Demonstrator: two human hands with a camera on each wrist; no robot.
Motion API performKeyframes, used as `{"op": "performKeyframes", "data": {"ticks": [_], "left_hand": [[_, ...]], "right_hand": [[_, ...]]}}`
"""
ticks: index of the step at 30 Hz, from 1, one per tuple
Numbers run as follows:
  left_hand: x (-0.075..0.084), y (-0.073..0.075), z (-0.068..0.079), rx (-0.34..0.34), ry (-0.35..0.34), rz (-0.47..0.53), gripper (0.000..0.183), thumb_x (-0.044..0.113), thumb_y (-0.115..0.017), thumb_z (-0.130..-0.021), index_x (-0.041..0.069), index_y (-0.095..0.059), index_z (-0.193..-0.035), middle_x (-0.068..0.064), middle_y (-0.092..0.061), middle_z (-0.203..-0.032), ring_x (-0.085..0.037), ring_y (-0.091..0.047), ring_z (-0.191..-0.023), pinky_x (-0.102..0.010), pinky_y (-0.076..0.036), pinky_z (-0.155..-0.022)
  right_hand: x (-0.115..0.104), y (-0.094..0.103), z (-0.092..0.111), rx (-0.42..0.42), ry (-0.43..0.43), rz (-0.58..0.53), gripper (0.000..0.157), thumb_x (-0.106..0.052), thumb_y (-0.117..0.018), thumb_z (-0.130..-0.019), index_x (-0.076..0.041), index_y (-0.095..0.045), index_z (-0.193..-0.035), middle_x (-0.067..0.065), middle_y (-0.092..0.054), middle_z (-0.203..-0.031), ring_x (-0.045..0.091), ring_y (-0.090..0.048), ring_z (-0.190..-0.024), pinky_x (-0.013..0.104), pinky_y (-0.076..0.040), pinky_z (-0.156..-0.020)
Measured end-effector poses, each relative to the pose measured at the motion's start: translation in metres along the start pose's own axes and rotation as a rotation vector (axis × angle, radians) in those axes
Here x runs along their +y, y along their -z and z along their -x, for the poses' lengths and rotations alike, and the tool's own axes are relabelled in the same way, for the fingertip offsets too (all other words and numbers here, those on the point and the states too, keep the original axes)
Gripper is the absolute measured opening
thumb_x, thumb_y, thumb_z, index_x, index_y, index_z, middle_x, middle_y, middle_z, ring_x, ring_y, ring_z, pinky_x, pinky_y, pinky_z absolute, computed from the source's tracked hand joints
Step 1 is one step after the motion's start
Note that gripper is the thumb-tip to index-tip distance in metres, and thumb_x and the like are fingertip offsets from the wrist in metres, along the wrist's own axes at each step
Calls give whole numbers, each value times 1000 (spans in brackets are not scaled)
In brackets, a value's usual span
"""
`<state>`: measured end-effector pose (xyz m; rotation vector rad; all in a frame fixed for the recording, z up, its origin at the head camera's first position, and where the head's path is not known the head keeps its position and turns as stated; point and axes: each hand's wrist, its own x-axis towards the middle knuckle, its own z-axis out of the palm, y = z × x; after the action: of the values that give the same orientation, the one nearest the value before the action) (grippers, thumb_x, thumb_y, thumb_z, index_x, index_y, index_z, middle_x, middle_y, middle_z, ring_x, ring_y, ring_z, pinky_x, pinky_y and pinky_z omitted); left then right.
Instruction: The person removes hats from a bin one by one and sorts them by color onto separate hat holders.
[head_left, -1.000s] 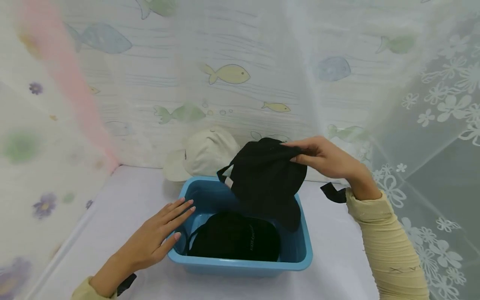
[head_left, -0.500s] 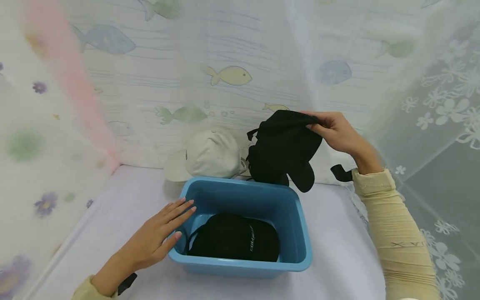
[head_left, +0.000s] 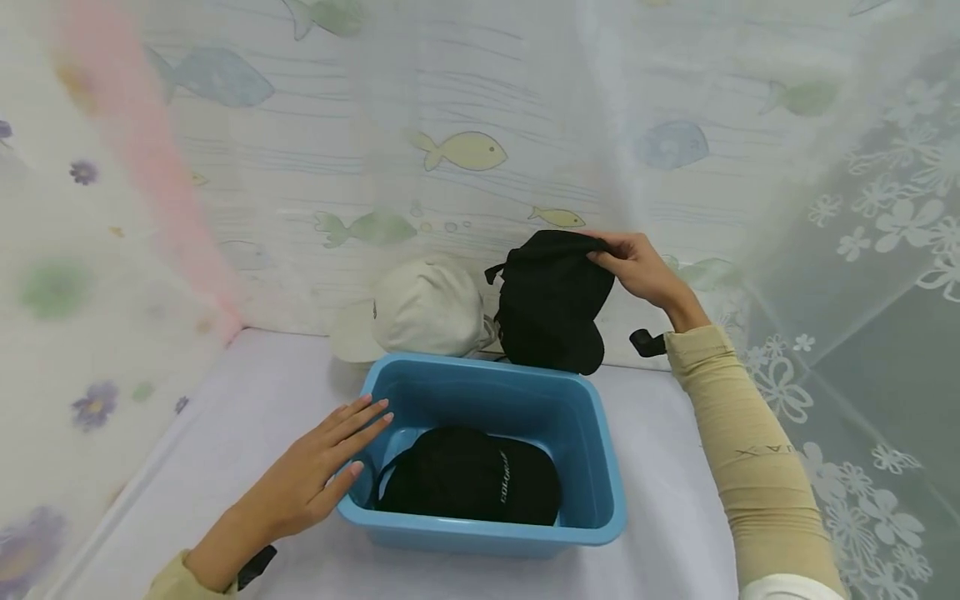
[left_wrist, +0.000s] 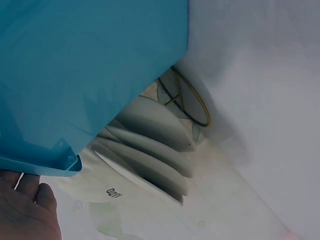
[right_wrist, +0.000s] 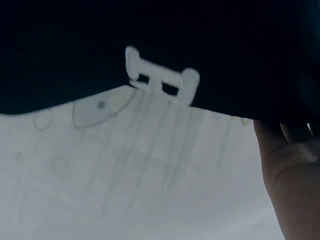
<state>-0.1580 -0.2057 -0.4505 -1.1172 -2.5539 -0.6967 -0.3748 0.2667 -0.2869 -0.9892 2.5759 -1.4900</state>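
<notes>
Head: right hand pinches a black baseball cap, hanging left of its grip; left hand, fingers straight, touches a blue plastic tub. Left wrist: stacked off-white caps beyond that hand.
Right wrist: black fabric above the palm.

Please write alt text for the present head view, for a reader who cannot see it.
A person's right hand holds a black cap beyond the far rim of a blue bin, beside a cream cap. The left hand is at the bin's left rim. Another black cap lies inside.
</notes>
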Motion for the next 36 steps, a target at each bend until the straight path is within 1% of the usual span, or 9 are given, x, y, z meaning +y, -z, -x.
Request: {"op": "performKeyframes", "data": {"ticks": [5, 8, 10, 14, 18, 22, 24, 32, 36], "left_hand": [[-1, -2, -1, -1, -3, 10, 61, 14, -57, -100, 14, -39, -158, -3, -33, -165, -28, -25, -154, -23, -5, -127], [-1, -3, -1, -7, -4, 13, 61, 15, -57, -100, 15, -38, -158, -2, -32, -166, -28, -24, -155, -23, -5, -126], [-2, -4, -1, -6, -7, 14, 60, 15, -57, -100, 14, -39, -158, -2, -32, -166, -28, -24, -155, -23, -5, -126], [-3, -7, 0, 4, -20, 18, 59, 14, -57, -100, 12, -41, -157, -3, -33, -165, -29, -26, -154, -23, -5, -127], [-4, -7, 0, 12, -18, 28, 60, 13, -57, -100, 13, -40, -157, -3, -34, -165, -29, -26, -154, -24, -5, -127], [-5, -7, 0, 10, -15, 28, 59, 13, -57, -100, 13, -41, -157, -2, -34, -165, -29, -26, -154, -24, -5, -127], [-5, -7, 0, 11, -16, 30, 58, 13, -57, -100, 11, -42, -156, -3, -34, -165, -29, -26, -154, -24, -5, -127], [-9, -6, 2, 29, -14, 37, 60, 13, -58, -99, 13, -42, -156, -3, -34, -165, -30, -27, -153, -22, -7, -126], [-12, -7, 0, 35, -22, 50, 59, 12, -58, -99, 12, -42, -156, -3, -34, -165, -32, -27, -153, -23, -7, -127]], "right_hand": [[14, -8, 0, 20, -18, -46, 39, -8, -54, -105, -2, -57, -144, -7, -66, -132, 4, -61, -120, 20, -51, -98], [24, -14, 1, 18, -19, -57, 39, -5, -55, -104, 0, -57, -143, 0, -64, -138, 5, -59, -124, 19, -50, -99], [31, -18, 3, 8, -41, -48, 39, -4, -56, -104, 0, -58, -142, 6, -61, -143, 6, -56, -129, 18, -48, -101], [44, -26, 6, -25, -105, -41, 39, -3, -57, -103, -3, -60, -141, 13, -54, -150, 16, -48, -141, 19, -46, -105], [54, -34, 8, -52, -153, -34, 41, -4, -60, -102, -6, -59, -143, 14, -51, -153, 26, -42, -146, 32, -44, -112], [62, -41, 10, -87, -193, -11, 49, -9, -61, -103, -5, -50, -150, 15, -43, -158, 31, -36, -149, 49, -38, -117], [64, -44, 11, -94, -214, -1, 52, -11, -60, -103, -5, -46, -153, 15, -39, -160, 32, -33, -150, 53, -35, -119], [62, -56, 7, -122, -229, 27, 62, -14, -64, -101, -8, -39, -157, 15, -33, -164, 34, -29, -152, 55, -27, -122], [61, -58, 6, -106, -229, 29, 62, -13, -63, -102, -7, -37, -158, 15, -29, -166, 33, -21, -155, 56, -21, -124]]}}
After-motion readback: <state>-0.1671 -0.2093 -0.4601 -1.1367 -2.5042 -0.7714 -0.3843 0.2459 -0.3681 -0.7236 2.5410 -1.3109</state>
